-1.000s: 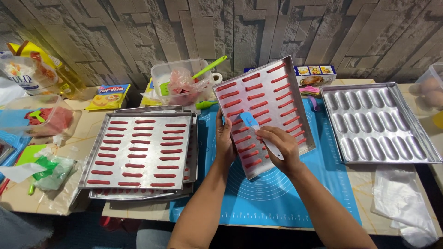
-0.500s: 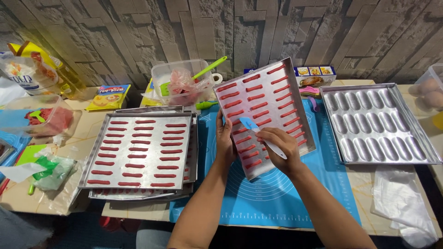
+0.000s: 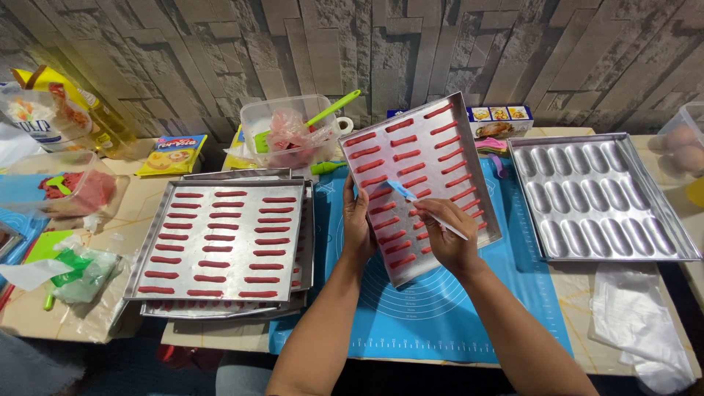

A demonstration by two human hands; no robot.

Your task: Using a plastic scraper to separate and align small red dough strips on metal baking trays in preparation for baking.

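Observation:
My left hand (image 3: 357, 224) grips the near left edge of a metal baking tray (image 3: 469, 158) and holds it tilted up above a blue silicone mat (image 3: 433, 315). Rows of red piped dough strips (image 3: 400, 163) cover the tray. My right hand (image 3: 449, 238) holds a small spatula (image 3: 411, 196) with a blue blade and white handle. Its blade rests among the strips near the tray's middle.
A stack of trays (image 3: 220, 242) with red strips lies at the left. An empty ridged tray (image 3: 598, 194) sits at the right. A plastic tub (image 3: 290, 132) with a green spatula, boxes, bags and a bottle stand at the back. Plastic wrap (image 3: 638, 315) lies front right.
The tilted tray and both hands stay almost as they were. The spatula blade has shifted slightly among the strips.

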